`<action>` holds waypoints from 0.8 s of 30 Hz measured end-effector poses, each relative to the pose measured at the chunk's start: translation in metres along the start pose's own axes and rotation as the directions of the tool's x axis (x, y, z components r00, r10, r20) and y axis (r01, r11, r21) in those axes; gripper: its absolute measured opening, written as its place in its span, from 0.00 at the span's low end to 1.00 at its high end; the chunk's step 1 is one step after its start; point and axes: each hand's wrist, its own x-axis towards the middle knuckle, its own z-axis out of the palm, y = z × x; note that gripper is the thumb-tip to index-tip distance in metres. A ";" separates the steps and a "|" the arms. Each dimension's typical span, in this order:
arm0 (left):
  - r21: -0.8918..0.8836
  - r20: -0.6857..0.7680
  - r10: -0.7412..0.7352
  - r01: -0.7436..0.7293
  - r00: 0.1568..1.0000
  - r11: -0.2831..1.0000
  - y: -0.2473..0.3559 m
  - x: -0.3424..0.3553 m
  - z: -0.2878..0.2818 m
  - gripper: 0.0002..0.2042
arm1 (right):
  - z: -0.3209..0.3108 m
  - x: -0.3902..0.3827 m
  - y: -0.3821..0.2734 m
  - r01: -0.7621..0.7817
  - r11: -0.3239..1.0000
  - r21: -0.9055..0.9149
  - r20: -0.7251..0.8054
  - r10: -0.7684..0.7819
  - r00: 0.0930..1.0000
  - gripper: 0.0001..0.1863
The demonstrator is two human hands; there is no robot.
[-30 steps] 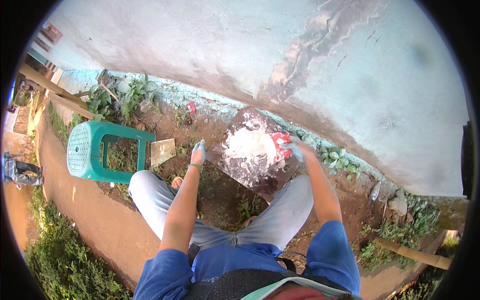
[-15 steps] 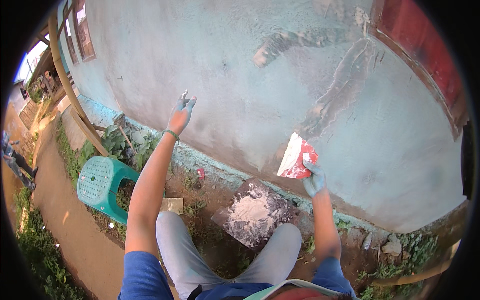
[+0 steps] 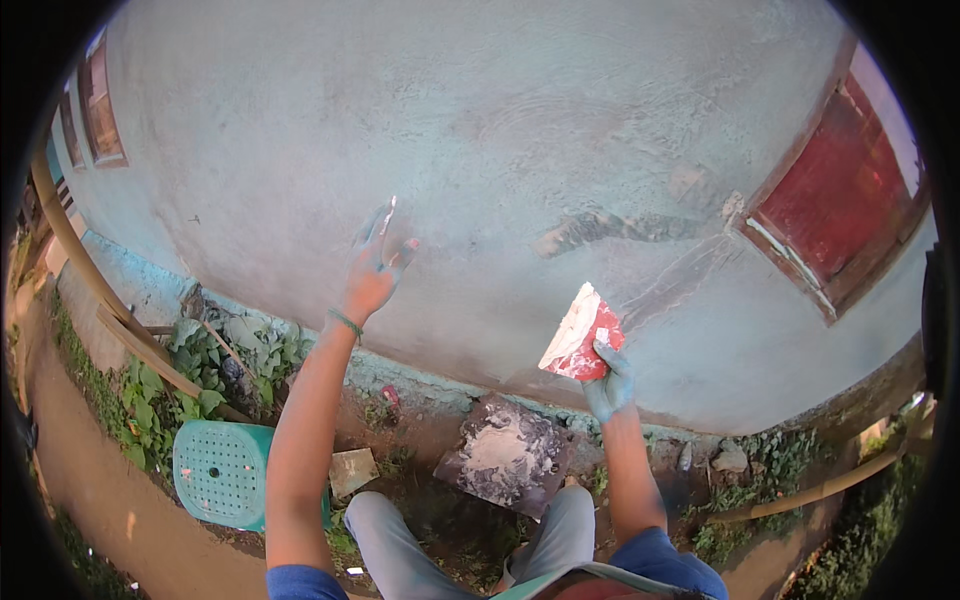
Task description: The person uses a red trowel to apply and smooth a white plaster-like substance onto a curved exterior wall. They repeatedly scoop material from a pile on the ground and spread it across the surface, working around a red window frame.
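My right hand [image 3: 612,388] grips a red putty spreader [image 3: 603,335], a flat blade with thick white putty along its left edge. It is held up in front of the pale blue-grey wall [image 3: 440,130]; whether it touches the wall I cannot tell. My left hand [image 3: 375,268] is raised farther left with its fingers apart and nothing in it. White putty coats one fingertip, and bluish dust covers both hands. Behind the spreader, a rough, partly smoothed patch [image 3: 620,230] runs toward the window corner. Below, on the ground, lies a dark board [image 3: 470,470] with a heap of white putty [image 3: 503,450].
A green plastic stool [image 3: 222,475] stands at my left, beside leafy plants [image 3: 150,400] and a leaning bamboo pole [image 3: 80,255]. A red window panel [image 3: 835,185] is at the upper right. Stones [image 3: 730,458] and another bamboo pole [image 3: 800,495] lie at lower right.
My view has tilted up and turned right, so more wall and window show. The left hand's fingers have spread wider. The right hand still grips the spreader.
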 end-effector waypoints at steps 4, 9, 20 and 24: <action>0.427 0.240 -0.372 0.246 0.897 0.870 -0.056 -0.095 -0.080 0.35 | 0.075 -0.014 -0.031 -0.074 0.994 0.085 -0.139 0.085 0.987 0.28; 0.957 0.288 -0.958 0.047 -0.003 0.288 -0.070 -0.225 -0.173 0.53 | 0.139 -0.040 -0.080 -0.034 0.998 0.046 -0.276 0.045 0.960 0.27; 0.904 0.298 -0.945 0.357 -0.135 0.234 -0.075 -0.310 -0.232 0.47 | 0.158 -0.084 -0.088 0.044 0.998 0.037 -0.520 -0.018 0.854 0.25; 0.773 0.288 -0.957 0.597 -0.033 0.213 -0.076 -0.380 -0.244 0.47 | 0.164 -0.092 -0.090 0.065 0.995 0.076 -0.490 -0.019 0.872 0.27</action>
